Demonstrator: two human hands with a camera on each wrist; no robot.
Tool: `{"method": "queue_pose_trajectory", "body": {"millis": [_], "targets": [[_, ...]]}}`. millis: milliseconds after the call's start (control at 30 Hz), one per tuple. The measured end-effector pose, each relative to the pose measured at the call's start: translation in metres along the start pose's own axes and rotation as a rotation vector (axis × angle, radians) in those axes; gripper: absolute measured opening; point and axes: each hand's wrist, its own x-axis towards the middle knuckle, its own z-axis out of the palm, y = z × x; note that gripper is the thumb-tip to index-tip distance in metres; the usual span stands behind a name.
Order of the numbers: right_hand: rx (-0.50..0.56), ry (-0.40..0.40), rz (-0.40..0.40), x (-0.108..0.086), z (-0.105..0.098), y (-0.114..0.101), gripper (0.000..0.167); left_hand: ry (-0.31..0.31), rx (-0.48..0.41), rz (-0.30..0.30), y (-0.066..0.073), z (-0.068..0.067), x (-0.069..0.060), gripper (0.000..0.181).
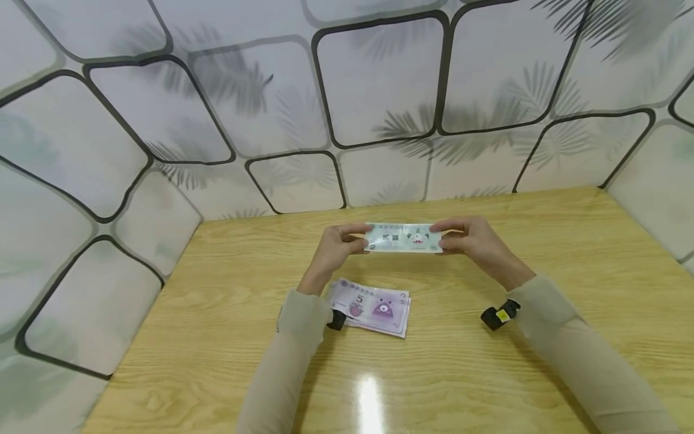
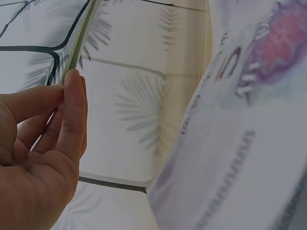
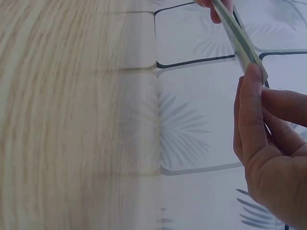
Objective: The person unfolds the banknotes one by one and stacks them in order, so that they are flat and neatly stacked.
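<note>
A pale green play banknote (image 1: 403, 238) with a cartoon face is held up level above the table, stretched between both hands. My left hand (image 1: 332, 250) pinches its left end between thumb and fingers, and my right hand (image 1: 474, 244) pinches its right end likewise. Seen edge-on in the right wrist view, the green note (image 3: 244, 45) looks thin and flat. Below the left hand lies a small loose pile of purple play banknotes (image 1: 379, 304) marked 5, partly hidden by the left wrist. In the left wrist view a purple note (image 2: 230, 158) looms close and blurred.
The light wooden table (image 1: 217, 337) meets a wall (image 1: 379, 84) patterned with dark outlines and palm leaves at the back and sides. A black wrist camera (image 1: 493, 318) hangs at the right sleeve. Another black device (image 1: 337, 320) at the left wrist touches or overlaps the purple notes.
</note>
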Motion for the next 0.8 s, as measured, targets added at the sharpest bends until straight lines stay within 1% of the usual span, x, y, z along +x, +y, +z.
{"method": "queue_pose_trajectory", "body": {"millis": [167,300,567,800], "targets": [[0.012,0.0,-0.013,-0.002,0.003,0.002,0.036,-0.003,0.012,-0.014,0.0,-0.002,-0.005,0.032],[0.016,0.008,-0.022,-0.003,0.007,0.003,0.036,0.004,0.02,-0.008,0.0,-0.003,-0.009,0.033],[-0.023,0.031,-0.012,-0.008,0.015,0.003,0.036,0.013,0.02,-0.011,-0.001,-0.004,-0.015,0.032],[-0.022,0.044,-0.01,-0.011,0.022,0.001,0.036,0.015,0.026,-0.012,-0.002,-0.007,-0.02,0.031]]}}
